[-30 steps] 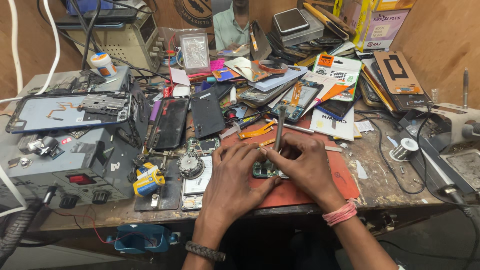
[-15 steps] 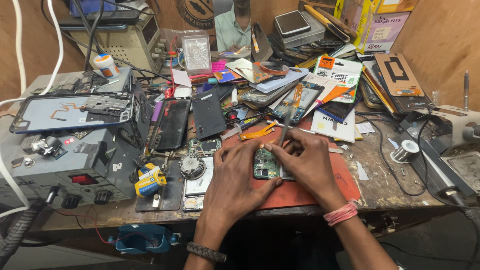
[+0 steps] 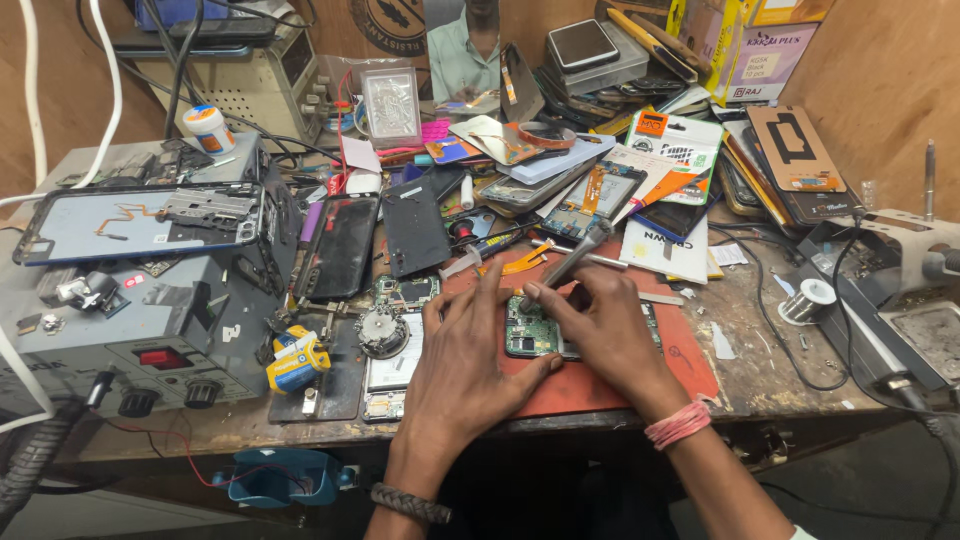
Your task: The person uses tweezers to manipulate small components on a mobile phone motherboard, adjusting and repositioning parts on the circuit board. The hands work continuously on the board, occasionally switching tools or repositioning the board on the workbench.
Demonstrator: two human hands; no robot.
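A green phone circuit board (image 3: 530,335) lies on a red work mat (image 3: 690,360) at the front of the bench. My left hand (image 3: 465,370) rests flat beside the board, its thumb against the board's lower edge and its fingers spread above it. My right hand (image 3: 600,325) is closed around grey metal tweezers (image 3: 565,262), whose tips point down at the board's top edge. A pink band circles my right wrist and a braided band my left.
A grey power supply (image 3: 150,330) carries an opened phone frame (image 3: 140,220) at left. Black phone backs (image 3: 340,245), a round metal part (image 3: 382,330), a yellow tool (image 3: 297,360) and piled phone parts crowd the bench. A solder spool (image 3: 808,300) and soldering stand (image 3: 915,250) sit right.
My hands have spread slightly, uncovering more of the circuit board. The tweezers have tilted and their tips have come down onto the board's upper edge.
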